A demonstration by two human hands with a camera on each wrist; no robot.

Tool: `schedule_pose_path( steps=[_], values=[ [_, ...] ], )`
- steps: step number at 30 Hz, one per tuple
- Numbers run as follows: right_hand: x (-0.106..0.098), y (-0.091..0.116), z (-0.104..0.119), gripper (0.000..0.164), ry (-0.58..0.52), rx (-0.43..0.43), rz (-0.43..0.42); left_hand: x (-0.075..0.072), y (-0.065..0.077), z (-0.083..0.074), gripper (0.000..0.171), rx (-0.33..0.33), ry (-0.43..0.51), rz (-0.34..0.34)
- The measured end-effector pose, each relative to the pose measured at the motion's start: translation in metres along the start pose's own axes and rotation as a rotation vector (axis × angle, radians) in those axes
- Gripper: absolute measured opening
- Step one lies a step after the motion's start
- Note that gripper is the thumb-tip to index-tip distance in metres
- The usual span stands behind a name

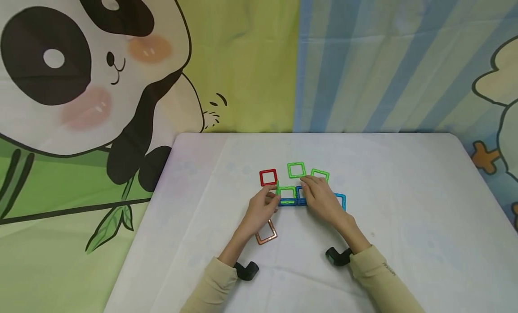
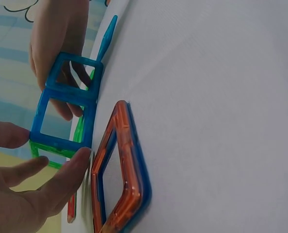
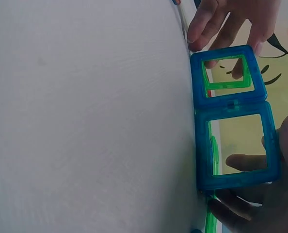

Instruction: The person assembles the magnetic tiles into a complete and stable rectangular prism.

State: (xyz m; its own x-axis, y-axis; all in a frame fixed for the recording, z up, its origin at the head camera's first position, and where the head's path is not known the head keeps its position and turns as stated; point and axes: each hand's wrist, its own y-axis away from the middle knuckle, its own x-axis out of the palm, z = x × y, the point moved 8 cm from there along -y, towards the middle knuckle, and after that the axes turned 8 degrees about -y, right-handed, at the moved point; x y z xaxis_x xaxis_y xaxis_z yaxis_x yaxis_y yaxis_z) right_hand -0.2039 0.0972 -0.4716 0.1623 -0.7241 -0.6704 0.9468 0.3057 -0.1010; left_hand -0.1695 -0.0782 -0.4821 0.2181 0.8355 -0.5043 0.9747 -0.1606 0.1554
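Two blue magnetic tiles stand upright edge to edge, the left one (image 3: pixel 230 52) beside the right one (image 3: pixel 236 181). At their left end, my left hand (image 1: pixel 261 209) pinches an upright green tile (image 2: pixel 54 149), with its fingertips right at the blue tile's corner. My right hand (image 1: pixel 323 199) grips the right blue tile, thumb at its upper edge and fingers behind it. Another green tile (image 1: pixel 288 188) lies behind the left blue tile. Part of what is behind the right blue tile is hidden by my right hand.
Beyond my hands lie a red tile (image 1: pixel 268 171) and two light green tiles, one left (image 1: pixel 296 176), one right (image 1: pixel 320 171). A light blue tile (image 1: pixel 344 202) sits right of my right hand. A copper-coloured tile (image 1: pixel 268 240) lies near my left wrist, with blue beneath it.
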Motion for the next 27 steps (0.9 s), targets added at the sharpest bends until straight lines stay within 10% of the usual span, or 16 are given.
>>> schedule_pose_path(
  steps=[27],
  values=[
    [-0.0024, 0.0061, 0.0037, 0.033, 0.037, -0.009, -0.045, -0.0003, -0.0006, 0.0057, 0.033, -0.016, 0.006, -0.019]
  ],
)
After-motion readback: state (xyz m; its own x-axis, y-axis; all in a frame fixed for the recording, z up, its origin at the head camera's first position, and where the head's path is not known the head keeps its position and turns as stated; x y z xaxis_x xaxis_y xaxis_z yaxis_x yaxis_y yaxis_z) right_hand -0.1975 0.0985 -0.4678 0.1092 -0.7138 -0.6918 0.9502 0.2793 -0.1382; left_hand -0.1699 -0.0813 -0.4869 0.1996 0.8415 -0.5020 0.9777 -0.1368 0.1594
